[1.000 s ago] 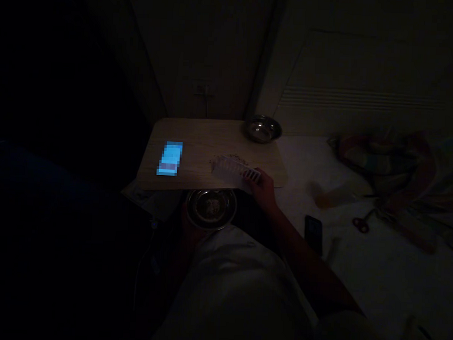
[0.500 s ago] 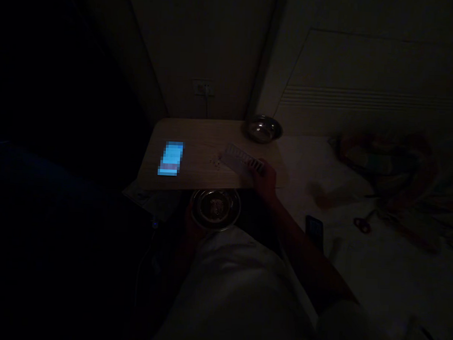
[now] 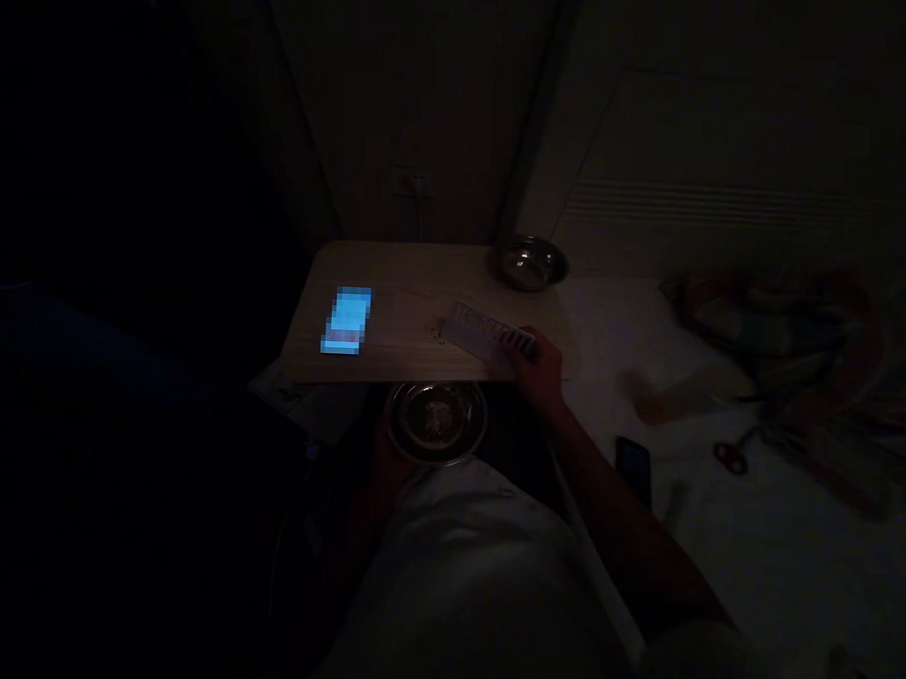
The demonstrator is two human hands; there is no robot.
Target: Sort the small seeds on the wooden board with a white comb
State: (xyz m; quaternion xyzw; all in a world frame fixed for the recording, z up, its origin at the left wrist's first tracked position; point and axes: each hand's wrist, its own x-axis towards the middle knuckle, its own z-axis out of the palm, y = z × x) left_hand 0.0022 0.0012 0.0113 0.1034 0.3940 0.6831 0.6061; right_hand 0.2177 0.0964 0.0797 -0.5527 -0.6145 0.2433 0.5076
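In my right hand (image 3: 538,368) is a long pale piece with a row of slots (image 3: 472,335), gripped at its right end; its exact kind is hard to make out in the dark. It lies low over the wooden tabletop (image 3: 403,267). Small dark crumbs (image 3: 438,329) are scattered by its left end. Just below the table's front edge, my left hand (image 3: 394,452) is closed on the left side of a round metal bowl (image 3: 402,437). Some pale, lumpy matter (image 3: 440,419) shows in the bottom of that bowl. Most of my left fingers are hidden in shadow.
A lit phone (image 3: 347,320) lies on the table's left part. Another metal bowl (image 3: 531,265) stands at the back right corner. On the white surface to the right are a dark phone (image 3: 634,468), red-handled scissors (image 3: 731,457) and crumpled coloured cloth (image 3: 769,313).
The slotted piece has shifted slightly toward the table's front edge, with the crumbs still by its left end. The whole view has moved a little. My left hand keeps the bowl in place.
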